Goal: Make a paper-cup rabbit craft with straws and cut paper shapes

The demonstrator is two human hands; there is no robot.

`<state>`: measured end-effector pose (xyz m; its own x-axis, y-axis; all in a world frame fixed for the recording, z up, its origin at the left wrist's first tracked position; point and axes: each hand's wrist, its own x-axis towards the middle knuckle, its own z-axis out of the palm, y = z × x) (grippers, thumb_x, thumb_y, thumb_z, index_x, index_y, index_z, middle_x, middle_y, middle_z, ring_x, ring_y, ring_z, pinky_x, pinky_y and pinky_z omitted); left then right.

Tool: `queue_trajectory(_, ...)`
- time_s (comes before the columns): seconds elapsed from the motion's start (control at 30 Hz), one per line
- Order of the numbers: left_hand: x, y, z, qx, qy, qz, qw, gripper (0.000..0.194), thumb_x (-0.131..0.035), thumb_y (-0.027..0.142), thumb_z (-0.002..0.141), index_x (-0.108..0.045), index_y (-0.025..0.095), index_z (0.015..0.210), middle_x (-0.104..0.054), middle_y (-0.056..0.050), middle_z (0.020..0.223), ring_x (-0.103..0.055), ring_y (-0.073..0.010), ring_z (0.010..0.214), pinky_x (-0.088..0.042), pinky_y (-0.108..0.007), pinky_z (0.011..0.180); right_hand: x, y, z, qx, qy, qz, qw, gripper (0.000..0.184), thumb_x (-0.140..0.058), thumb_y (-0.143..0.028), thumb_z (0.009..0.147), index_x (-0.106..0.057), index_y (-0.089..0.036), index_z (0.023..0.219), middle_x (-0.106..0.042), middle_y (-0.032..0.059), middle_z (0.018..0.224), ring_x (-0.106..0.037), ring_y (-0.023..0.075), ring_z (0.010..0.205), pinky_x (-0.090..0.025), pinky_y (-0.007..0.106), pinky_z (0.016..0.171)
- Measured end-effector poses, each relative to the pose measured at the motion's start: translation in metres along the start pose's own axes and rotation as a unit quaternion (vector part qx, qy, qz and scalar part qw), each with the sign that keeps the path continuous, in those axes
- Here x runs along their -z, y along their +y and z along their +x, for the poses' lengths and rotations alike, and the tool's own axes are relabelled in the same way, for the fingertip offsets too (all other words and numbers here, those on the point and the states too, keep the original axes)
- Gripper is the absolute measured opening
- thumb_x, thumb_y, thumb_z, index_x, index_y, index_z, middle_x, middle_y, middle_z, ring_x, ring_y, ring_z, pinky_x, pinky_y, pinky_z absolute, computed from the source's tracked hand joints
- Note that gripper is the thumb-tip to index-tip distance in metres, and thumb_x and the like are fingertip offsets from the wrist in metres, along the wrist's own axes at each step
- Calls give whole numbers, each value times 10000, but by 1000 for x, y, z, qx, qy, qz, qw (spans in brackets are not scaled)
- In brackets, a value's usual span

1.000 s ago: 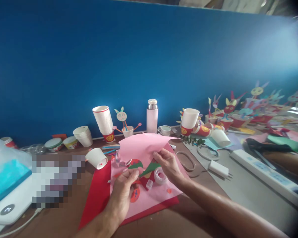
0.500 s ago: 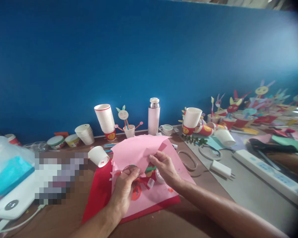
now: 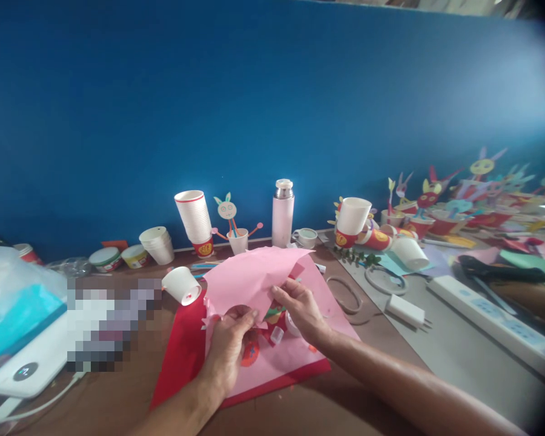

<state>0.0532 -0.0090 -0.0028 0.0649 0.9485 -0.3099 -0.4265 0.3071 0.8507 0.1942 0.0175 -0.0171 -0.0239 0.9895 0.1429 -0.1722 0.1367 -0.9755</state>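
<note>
A torn-edged sheet of pink paper [image 3: 249, 272] is held up between my two hands. My left hand [image 3: 231, 333] pinches its lower left edge with thumb and fingers. My right hand [image 3: 302, 306] grips the paper's right part between thumb and fingertips. Below lie another pink sheet [image 3: 272, 375] and a red sheet [image 3: 177, 357] under it. A round orange-red cutout [image 3: 250, 352] rests beside my left fingers. A small clear plastic piece [image 3: 277, 335] lies between the hands, and a white round object [image 3: 293, 324] is partly hidden behind my right hand.
Behind the paper stand a stack of paper cups [image 3: 193, 218], a rabbit figure in a cup [image 3: 227, 212] and a pink thermos [image 3: 282, 218]. A tipped white cup [image 3: 181, 286] lies left. Rightward are a power strip [image 3: 490, 321], a charger [image 3: 406, 312] and a cable [image 3: 345, 293].
Both hands keep their hold on the pink paper with hardly any movement. The whole view has shifted very slightly.
</note>
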Motion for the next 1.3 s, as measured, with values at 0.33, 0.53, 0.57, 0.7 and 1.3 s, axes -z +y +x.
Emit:
queue_trajectory(0.33,8,-6,4,-12,2,83,996,201,-666,300,627,-518,164,636,-534,49,445,-472,-76,356,-320,-174,350,-2,-2,-2,-13,-23,14,1000,283,-579,-420,733,-552,-141,689,-536,-19,592,-489,84,523,-399,200,513)
queue_trajectory(0.53,6,0,4,-28,-17,86,996,199,-655,289,612,-496,172,588,-554,51,452,-512,-109,361,-409,-219,393,-3,-4,-7,-85,-97,-3,992,419,-476,-544,756,-530,-140,658,-557,-2,560,-495,80,449,-396,197,446)
queue_trajectory(0.57,6,1,4,-31,-19,91,995,188,-651,281,611,-503,169,584,-561,46,454,-514,-109,364,-411,-220,396,-4,-4,-8,-99,-117,-16,988,422,-486,-551,744,-542,-138,675,-572,4,570,-499,82,437,-393,196,429)
queue_trajectory(0.7,4,2,3,-44,-11,116,992,151,-642,241,604,-533,156,544,-563,43,441,-508,-90,379,-390,-188,401,-7,0,-10,-127,-136,-82,979,389,-539,-520,716,-581,-134,748,-591,5,550,-517,92,409,-388,188,389)
queue_trajectory(1.3,11,-2,4,5,-7,-13,1000,223,-583,340,648,-572,131,573,-590,-9,514,-565,-140,491,-362,-210,412,-9,-4,-12,-113,-113,-62,985,350,-567,-461,703,-540,-129,596,-551,-5,476,-480,85,365,-377,199,372)
